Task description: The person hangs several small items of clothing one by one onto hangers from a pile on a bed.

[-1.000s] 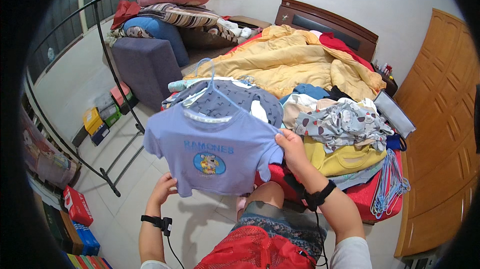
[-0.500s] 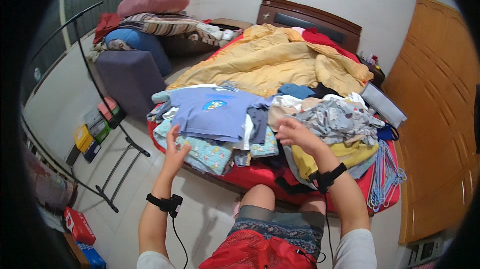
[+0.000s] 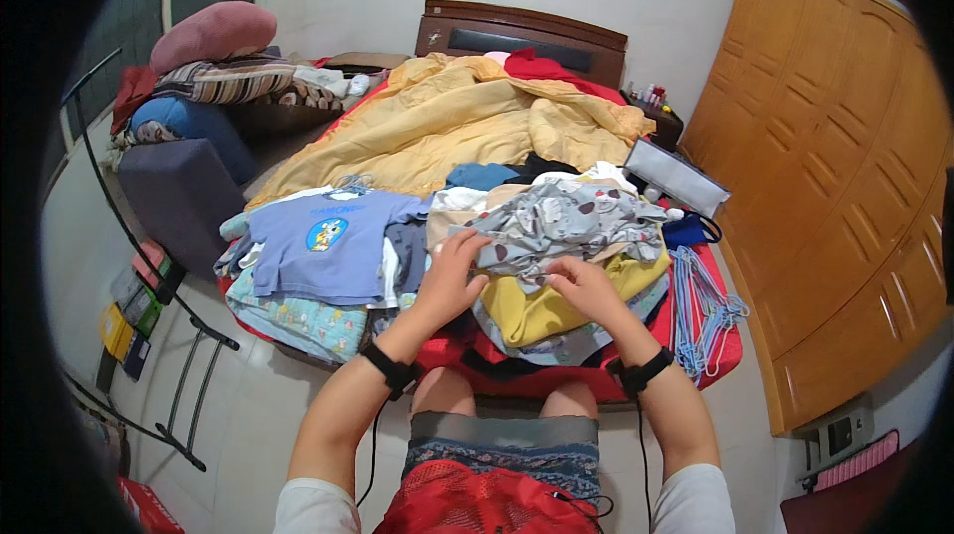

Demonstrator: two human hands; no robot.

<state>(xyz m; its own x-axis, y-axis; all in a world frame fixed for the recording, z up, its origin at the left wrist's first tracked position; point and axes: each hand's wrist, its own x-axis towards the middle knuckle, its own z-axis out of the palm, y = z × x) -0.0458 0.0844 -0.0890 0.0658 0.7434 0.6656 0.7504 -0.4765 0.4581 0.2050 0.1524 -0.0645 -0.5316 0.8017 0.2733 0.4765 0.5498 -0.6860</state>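
Note:
A pile of clothes lies on the bed's near edge, topped by a crumpled grey garment with dark patches [image 3: 556, 226]. A yellow garment [image 3: 527, 313] hangs out below it. My left hand [image 3: 453, 274] is at the pile's left side, fingers spread at the grey garment's edge. My right hand [image 3: 583, 290] is over the grey garment's front edge, thumb and fingers apart; whether either hand touches the cloth I cannot tell. To the left, a blue-violet T-shirt with a cartoon print [image 3: 328, 261] lies spread flat on a patterned light-blue folded cloth [image 3: 298, 315].
Blue and pink hangers [image 3: 701, 310] lie at the bed's right corner, beside a grey-white pouch [image 3: 678, 176]. A yellow quilt [image 3: 427, 137] covers the far bed. A black metal rack [image 3: 124, 226] stands at left; a wooden wardrobe [image 3: 805, 166] lines the right side.
My view has turned right. Both hands have moved from around the blue-violet T-shirt to the pile with the grey garment. The T-shirt stays spread out.

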